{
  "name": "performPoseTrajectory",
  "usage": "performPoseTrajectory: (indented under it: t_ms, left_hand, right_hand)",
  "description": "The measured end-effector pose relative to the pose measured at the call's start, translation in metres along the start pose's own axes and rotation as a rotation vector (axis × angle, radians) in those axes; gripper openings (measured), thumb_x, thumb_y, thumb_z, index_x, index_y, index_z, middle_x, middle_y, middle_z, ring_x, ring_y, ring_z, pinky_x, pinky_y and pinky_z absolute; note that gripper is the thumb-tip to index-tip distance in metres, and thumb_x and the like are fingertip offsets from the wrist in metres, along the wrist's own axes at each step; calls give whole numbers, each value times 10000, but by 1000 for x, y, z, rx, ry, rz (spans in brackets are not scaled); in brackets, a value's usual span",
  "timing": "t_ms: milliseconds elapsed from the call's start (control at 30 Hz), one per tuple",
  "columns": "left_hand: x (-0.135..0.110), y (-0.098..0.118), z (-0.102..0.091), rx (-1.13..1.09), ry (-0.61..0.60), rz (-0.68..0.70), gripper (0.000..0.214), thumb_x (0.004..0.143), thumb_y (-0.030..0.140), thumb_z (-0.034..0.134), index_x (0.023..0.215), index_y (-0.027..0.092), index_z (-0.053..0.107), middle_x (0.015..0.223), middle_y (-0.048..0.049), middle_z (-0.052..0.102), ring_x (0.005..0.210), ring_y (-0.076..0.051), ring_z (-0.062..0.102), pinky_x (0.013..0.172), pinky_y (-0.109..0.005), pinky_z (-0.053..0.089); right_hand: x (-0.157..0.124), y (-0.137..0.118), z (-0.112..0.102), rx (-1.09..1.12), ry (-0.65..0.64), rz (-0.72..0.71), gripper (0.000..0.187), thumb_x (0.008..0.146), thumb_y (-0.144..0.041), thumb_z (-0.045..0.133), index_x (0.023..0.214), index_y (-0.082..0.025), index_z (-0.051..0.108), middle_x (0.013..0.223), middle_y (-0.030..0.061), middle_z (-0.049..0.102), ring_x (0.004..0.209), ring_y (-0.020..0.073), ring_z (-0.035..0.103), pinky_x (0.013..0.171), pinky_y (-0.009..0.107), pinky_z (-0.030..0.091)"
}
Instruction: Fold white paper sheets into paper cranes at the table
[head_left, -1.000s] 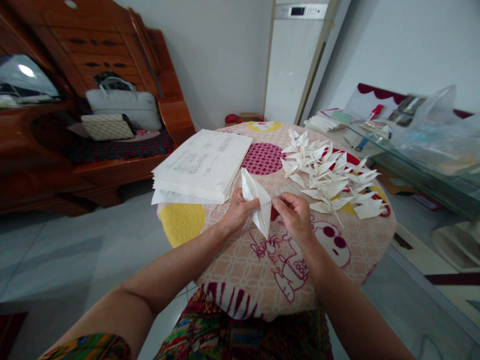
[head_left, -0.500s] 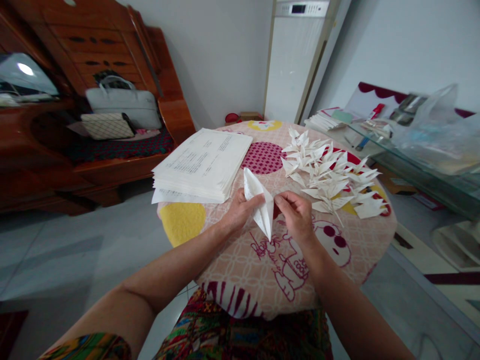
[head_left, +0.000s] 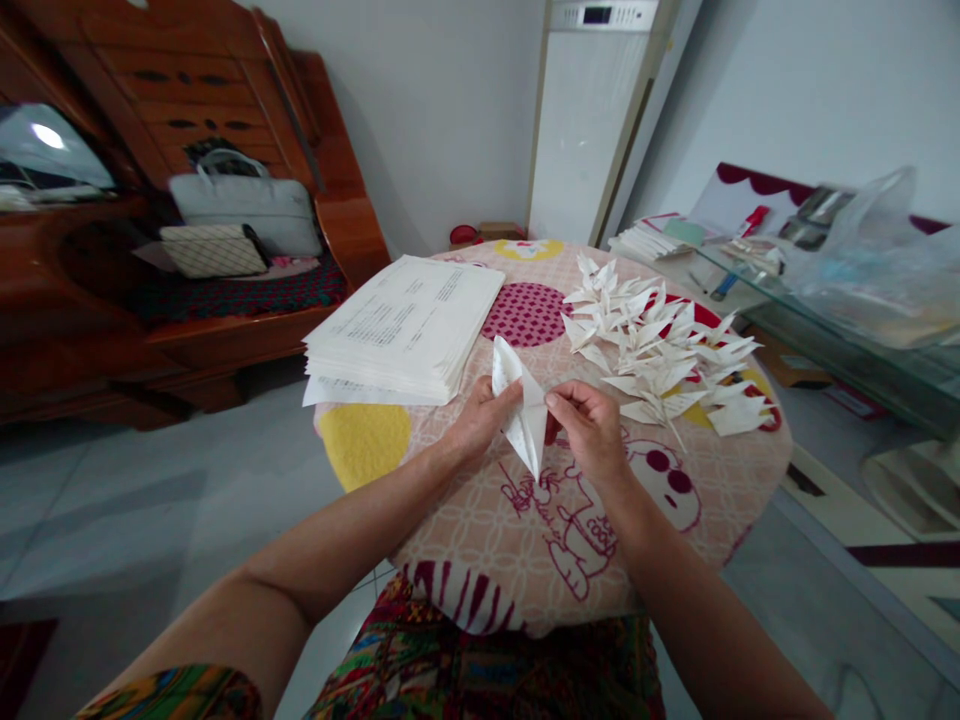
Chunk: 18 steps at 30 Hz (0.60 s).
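A partly folded piece of white paper (head_left: 529, 425), pointed at its top and bottom, is held above the near middle of the round table. My left hand (head_left: 486, 412) grips its left side, the thumb lying across the front and the fingers mostly hidden behind. At the paper's right edge, the thumb and forefinger of my right hand (head_left: 589, 425) are pinched together on it. Several folded paper cranes (head_left: 645, 335) lie in a heap on the table to the right. A thick stack of printed sheets (head_left: 409, 320) is at the left.
A patterned cloth (head_left: 465, 530) covers the round table. Right of it stands a glass-topped stand (head_left: 847, 330) bearing a clear plastic bag (head_left: 862, 255) and papers. At the left is a wooden bench (head_left: 352, 240) with a pale handbag (head_left: 247, 213). A tall white cabinet unit (head_left: 581, 130) stands behind.
The paper has tilted slightly and its top tip has shifted a little to the right. Both hands keep hold of it, the right moving a touch left.
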<state>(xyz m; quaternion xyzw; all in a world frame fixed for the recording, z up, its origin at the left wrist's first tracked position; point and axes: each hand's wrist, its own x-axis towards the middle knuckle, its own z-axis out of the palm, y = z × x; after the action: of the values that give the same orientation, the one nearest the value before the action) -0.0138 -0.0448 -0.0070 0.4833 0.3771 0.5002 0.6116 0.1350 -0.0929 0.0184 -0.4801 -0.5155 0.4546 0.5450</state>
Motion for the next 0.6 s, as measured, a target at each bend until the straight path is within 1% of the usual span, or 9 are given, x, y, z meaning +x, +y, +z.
performPoseTrajectory:
  t_ms: [67,133,233,300,400,500,600]
  left_hand:
    - [2,2,0,44,63,7,499,706,613,761,717,133,628,597,-15,590,491,-96,489,447,-208,368]
    - [2,6,0,76,132,25,515,721,637,743,680,144,599,564,-2,541,479,-88,447,441,-216,339]
    - [2,13,1,74,202,50,533,723,673,724,679,165,571,548,18,488,469,-83,406,441,-225,319]
    - [1,15,1,70,216,48,541,712,687,728,688,172,562,548,26,468,466,-82,393,441,-229,308]
    - [2,12,0,65,231,42,560,716,717,706,692,181,547,545,34,443,459,-80,378,438,-229,301]
    - [3,6,-1,58,240,52,570,752,746,651,711,188,539,549,38,437,452,-80,376,432,-218,316]
    - [3,2,0,68,256,75,554,784,730,630,701,189,539,537,34,448,436,-79,384,419,-208,323]
  right_hand:
    - [1,2,0,42,-22,72,329,776,-520,671,687,-209,610,512,-27,598,421,120,539,425,238,464]
    - [2,3,-1,78,-73,154,361,745,-545,699,671,-200,623,522,-16,623,416,121,552,410,235,471]
    - [3,4,-1,74,-150,237,390,676,-559,762,664,-185,650,528,-11,635,433,131,591,393,220,472]
    - [3,4,-1,66,-171,273,398,644,-558,786,663,-182,656,538,-13,640,461,146,629,393,216,483]
    - [2,2,1,78,-175,308,389,636,-544,789,680,-177,667,586,6,685,490,162,662,404,222,512]
    - [1,4,4,93,-174,342,383,645,-529,783,696,-164,679,624,36,722,482,162,665,410,226,529]
    - [1,8,5,107,-154,363,356,653,-491,781,697,-155,673,595,39,709,437,151,641,390,226,522]
